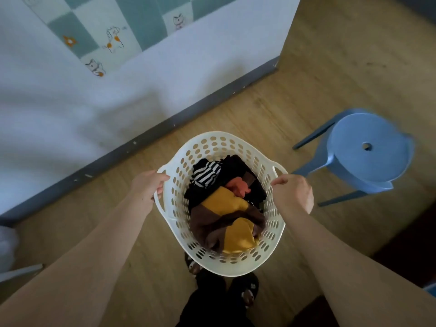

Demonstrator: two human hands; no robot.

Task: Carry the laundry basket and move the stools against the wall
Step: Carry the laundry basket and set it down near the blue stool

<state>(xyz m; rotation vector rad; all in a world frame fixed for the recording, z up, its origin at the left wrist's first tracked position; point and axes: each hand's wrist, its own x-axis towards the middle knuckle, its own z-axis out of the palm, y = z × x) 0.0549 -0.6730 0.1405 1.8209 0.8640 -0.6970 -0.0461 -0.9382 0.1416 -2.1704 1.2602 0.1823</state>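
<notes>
Here both hands' fingers (162, 178) apparently curl round the laundry basket (219, 142) handles.

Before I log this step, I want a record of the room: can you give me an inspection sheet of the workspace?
Surface: wooden floor, bare where visible.
Job's things: white perforated laundry basket holding striped, black, orange, yellow and brown clothes; one blue stool upright on the right, apart from the wall.
Clutter: nothing seen.
Hands: left hand and right hand each closed on a basket handle.
Cables: nothing seen.
Surroundings: white wall with grey skirting and cat-patterned tiles; the person's slippered feet below the basket.
</notes>
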